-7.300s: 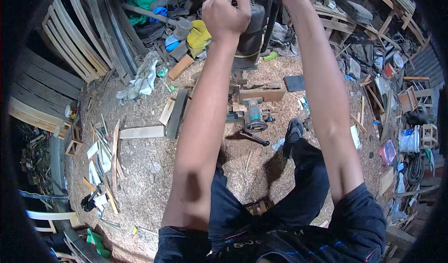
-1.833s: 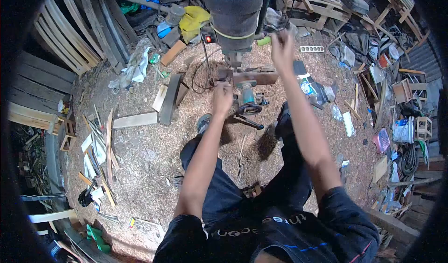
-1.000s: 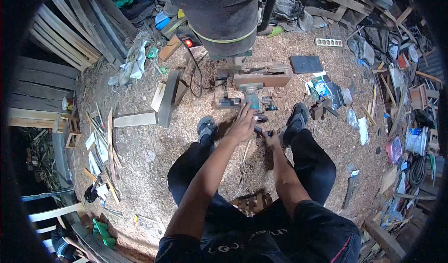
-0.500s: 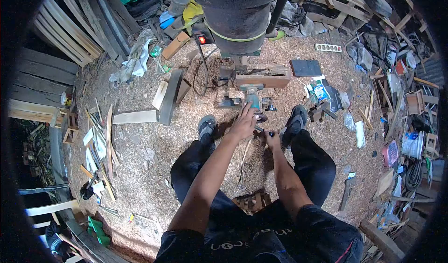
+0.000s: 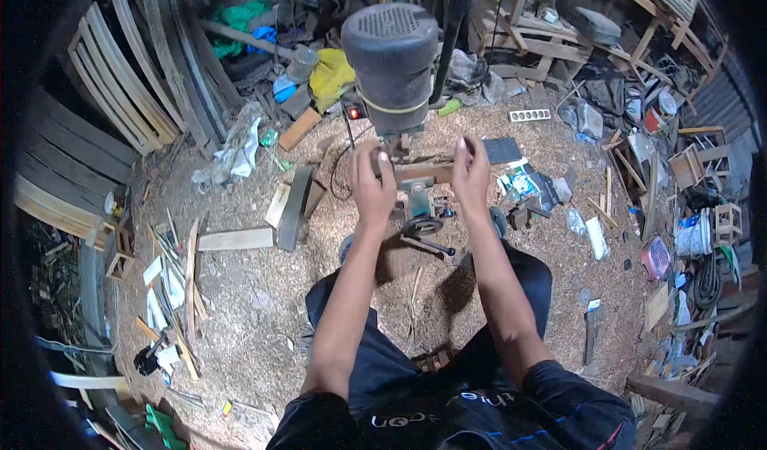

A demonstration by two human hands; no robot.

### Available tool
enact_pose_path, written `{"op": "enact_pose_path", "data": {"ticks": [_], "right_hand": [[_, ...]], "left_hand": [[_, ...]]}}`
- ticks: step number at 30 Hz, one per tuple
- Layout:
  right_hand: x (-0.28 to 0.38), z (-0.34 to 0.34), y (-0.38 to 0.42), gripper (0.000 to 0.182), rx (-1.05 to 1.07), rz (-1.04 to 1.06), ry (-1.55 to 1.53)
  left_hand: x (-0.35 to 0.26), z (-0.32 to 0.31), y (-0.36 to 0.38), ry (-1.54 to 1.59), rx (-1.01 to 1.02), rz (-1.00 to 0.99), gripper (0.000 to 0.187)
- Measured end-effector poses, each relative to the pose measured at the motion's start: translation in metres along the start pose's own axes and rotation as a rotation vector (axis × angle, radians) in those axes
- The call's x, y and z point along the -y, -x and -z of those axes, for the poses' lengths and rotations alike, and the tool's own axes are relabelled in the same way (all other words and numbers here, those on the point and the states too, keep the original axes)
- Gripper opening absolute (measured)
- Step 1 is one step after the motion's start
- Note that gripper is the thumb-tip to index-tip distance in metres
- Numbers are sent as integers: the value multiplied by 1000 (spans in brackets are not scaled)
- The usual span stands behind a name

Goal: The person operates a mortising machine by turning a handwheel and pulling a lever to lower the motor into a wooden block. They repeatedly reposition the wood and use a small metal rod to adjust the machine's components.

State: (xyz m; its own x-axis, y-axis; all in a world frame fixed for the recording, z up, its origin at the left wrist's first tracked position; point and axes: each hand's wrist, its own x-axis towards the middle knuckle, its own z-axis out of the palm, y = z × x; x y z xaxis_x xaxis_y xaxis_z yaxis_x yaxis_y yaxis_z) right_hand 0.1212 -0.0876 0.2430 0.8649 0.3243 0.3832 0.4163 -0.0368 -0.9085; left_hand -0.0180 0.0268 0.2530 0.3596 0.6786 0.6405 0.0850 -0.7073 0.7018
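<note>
An upright woodworking machine with a dark motor housing (image 5: 391,67) stands in front of me. Below its head lies a reddish-brown wooden piece (image 5: 426,174), with a handwheel (image 5: 423,225) and a lever (image 5: 428,246) on the near side. My left hand (image 5: 373,186) is raised at the wood's left end, thumb and fingers apart. At the opposite end my right hand (image 5: 471,178) has a similar pose and covers part of the wood. Both hands look open; whether either touches the wood cannot be made out.
Wood shavings cover the floor. A dark plank (image 5: 295,208) and a pale board (image 5: 236,239) lie to the left, near a pile of offcuts (image 5: 169,278). A white power strip (image 5: 530,115) lies at the back right. Tools and clutter line the right side.
My left hand has left the area by the handwheel, and my right hand has let go of the lever. Both are now farther forward, beside the wooden piece. The view has tilted up.
</note>
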Motion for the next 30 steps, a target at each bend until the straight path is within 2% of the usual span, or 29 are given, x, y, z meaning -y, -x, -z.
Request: {"op": "enact_pose_path", "data": {"ticks": [3,6,7,8,9,10,11,12,13,14,15,16,17,18,19,22,24,25,26,27,29,30], "right_hand": [[69,-3,-41,32,-32,274,30],[122,-5,-76,28,-43,310,-93],[133,-7,-92,30,-94,381,-12],[143,-14,-113,37,-178,488,-12],[153,-21,-134,47,-192,428,-65],[161,-31,-160,55,-289,494,-31],[164,-40,-189,66,-337,565,20],[186,-37,-197,68,-207,416,9],[183,-45,-223,64,-76,393,-67],[197,-37,-228,58,240,147,-366],[199,-35,-231,62,202,60,-492],[174,-52,-241,60,128,159,-461],[163,-43,-224,56,174,64,-445],[179,-26,-216,54,218,5,-433],[200,-16,-179,66,56,-32,-340],[162,8,-136,71,230,104,-319],[144,25,-86,54,189,213,-372],[127,32,-56,52,223,240,-478],[110,39,-27,54,261,265,-583],[88,43,8,55,186,329,-575],[76,49,27,56,203,386,-590],[71,56,24,57,293,382,-614]], "left_hand": [[-49,12,-58,-45,-166,-222,31],[-81,13,-112,-5,-294,-405,37],[-89,13,-130,-45,-350,-453,33],[-92,11,-148,-44,-326,-459,32],[-92,8,-165,-44,-301,-463,32],[-91,3,-180,-46,-270,-460,31],[-86,-8,-192,10,-263,-422,22],[-86,-15,-199,-41,-285,-425,19],[-84,-19,-199,-96,-293,-420,16],[-82,-25,-199,-151,-299,-410,15],[-84,-27,-200,-98,-344,-457,14],[-84,-28,-199,-49,-379,-490,15],[-72,-33,-202,-81,-400,-504,15],[-70,-29,-197,-149,-311,-441,20],[-67,-30,-196,-127,-324,-481,19],[-57,-34,-193,-90,-332,-522,20],[-54,-35,-191,-72,-343,-520,21],[-57,-33,-187,-55,-325,-511,21],[-57,-33,-182,-37,-308,-500,21],[-55,-37,-179,-26,-348,-504,21],[-52,-39,-176,-29,-353,-499,21],[-52,-39,-173,-29,-352,-494,21]]}}
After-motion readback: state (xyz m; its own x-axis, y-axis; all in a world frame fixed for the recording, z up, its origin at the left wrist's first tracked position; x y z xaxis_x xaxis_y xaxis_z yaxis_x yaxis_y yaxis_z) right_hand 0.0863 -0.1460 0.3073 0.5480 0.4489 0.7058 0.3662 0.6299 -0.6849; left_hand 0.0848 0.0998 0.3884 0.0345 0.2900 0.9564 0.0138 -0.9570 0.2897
